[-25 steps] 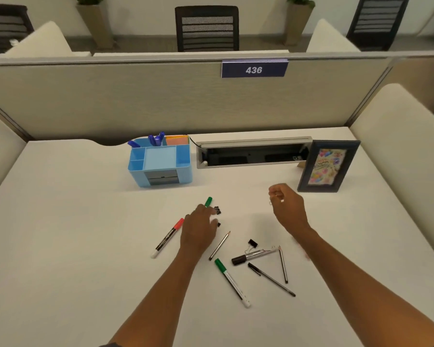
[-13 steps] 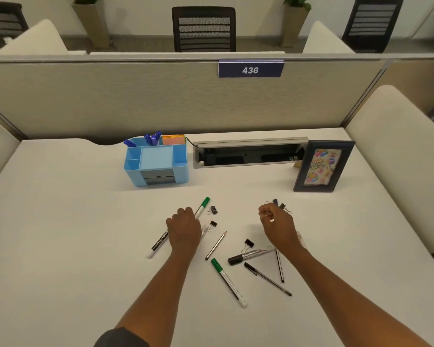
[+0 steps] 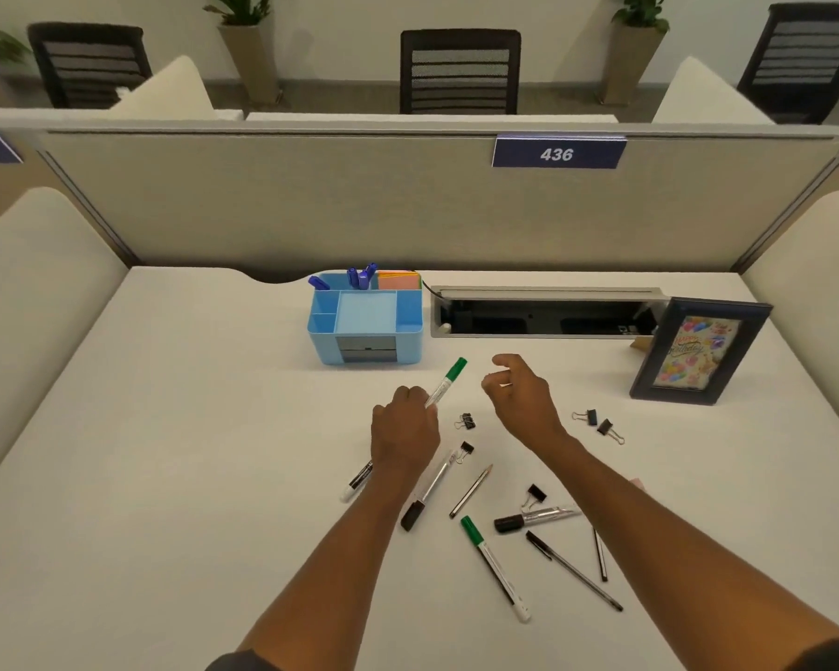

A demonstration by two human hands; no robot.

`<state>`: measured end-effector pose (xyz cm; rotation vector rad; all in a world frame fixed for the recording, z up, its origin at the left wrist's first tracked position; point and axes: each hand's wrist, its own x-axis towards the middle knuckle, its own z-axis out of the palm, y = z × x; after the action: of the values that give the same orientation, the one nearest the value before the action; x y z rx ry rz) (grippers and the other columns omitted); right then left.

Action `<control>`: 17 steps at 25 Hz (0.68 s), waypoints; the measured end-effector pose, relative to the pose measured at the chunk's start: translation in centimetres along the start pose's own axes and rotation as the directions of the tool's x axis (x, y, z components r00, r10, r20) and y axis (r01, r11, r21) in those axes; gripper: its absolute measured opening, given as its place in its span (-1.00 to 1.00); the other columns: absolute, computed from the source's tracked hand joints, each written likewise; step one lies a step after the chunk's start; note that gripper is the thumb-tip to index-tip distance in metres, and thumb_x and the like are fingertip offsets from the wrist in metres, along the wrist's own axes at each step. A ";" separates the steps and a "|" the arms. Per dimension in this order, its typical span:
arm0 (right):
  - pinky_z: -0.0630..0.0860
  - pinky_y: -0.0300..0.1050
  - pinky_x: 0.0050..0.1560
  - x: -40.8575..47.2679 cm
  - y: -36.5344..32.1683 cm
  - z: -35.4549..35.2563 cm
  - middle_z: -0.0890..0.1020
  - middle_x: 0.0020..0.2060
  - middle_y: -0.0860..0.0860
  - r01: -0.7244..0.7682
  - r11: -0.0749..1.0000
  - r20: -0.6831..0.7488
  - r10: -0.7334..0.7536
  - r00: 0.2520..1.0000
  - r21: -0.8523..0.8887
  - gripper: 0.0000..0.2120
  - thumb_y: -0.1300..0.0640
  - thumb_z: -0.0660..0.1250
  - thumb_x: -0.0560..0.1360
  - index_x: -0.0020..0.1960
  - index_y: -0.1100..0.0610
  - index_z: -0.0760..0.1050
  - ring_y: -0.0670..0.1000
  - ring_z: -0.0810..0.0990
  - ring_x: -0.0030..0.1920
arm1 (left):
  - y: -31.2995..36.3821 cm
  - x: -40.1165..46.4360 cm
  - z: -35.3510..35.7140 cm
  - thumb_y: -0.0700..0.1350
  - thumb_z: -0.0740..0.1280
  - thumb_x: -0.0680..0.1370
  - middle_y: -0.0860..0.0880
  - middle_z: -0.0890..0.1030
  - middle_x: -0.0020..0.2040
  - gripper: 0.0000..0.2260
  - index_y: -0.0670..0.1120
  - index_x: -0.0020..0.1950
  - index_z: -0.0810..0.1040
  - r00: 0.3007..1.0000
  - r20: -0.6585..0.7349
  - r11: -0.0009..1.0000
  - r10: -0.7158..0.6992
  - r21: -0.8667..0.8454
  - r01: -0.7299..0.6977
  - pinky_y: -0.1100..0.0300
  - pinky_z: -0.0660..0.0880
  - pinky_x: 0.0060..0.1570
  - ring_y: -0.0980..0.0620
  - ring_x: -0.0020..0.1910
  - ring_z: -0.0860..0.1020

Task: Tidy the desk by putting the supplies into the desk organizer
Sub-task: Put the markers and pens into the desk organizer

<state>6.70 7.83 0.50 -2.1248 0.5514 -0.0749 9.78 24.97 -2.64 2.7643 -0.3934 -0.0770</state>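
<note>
Lifted since 0.5 s ago: my left hand (image 3: pixel 404 431) grips the green-capped white marker (image 3: pixel 445 383), cap aimed up-frame at the light-blue plastic desk organizer (image 3: pixel 366 318) just beyond; right hand (image 3: pixel 521 397) hovers nearby, loosely curled, holding nothing.

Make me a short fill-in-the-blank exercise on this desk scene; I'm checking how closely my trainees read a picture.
1. The left hand grips a marker with a ____ cap.
2. The organizer on the desk is light ____.
3. The sign on the partition reads ____.
4. The picture frame stands to the ____ of the organizer.

Missing words: green; blue; 436; right
</note>
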 end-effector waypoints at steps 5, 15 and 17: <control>0.59 -0.20 -0.05 3.1 -5.5 3.5 0.63 0.05 0.06 0.070 0.997 -0.028 -0.069 0.997 0.035 -0.75 0.16 0.29 0.58 0.25 0.10 0.47 0.04 0.63 0.01 | -2.3 1.2 -2.4 -0.03 0.20 0.64 0.01 0.49 -0.02 -0.86 -0.05 0.09 0.47 0.999 -0.030 0.987 -0.014 -0.162 0.009 0.14 0.48 -0.21 0.02 -0.18 0.51; 0.63 -0.18 -0.09 8.0 -13.2 6.3 0.66 -0.20 0.02 0.299 0.940 -0.136 -0.278 0.951 0.166 -0.94 0.20 0.40 0.50 -0.04 0.12 0.56 -0.02 0.67 -0.16 | -8.3 6.0 -4.9 -0.08 0.16 0.66 -0.06 0.39 0.41 -0.62 -0.10 0.47 0.28 0.987 -0.117 0.980 -0.114 -0.173 0.093 0.13 0.50 0.19 -0.01 0.34 0.44; 0.59 -0.22 -0.14 9.4 -14.9 6.7 0.66 -0.23 0.02 0.344 0.922 -0.183 -0.313 0.932 0.175 -0.94 0.21 0.42 0.48 -0.06 0.14 0.56 -0.02 0.66 -0.19 | -9.8 6.8 -4.8 -0.11 0.16 0.66 -0.07 0.17 0.55 -0.52 -0.11 0.56 0.12 0.993 -0.070 0.991 -0.100 -0.092 0.093 0.11 0.29 0.40 -0.03 0.53 0.15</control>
<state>22.19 16.31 7.08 -1.9982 0.2532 -0.4683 19.36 33.51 -1.55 2.6880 -0.2312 -0.0140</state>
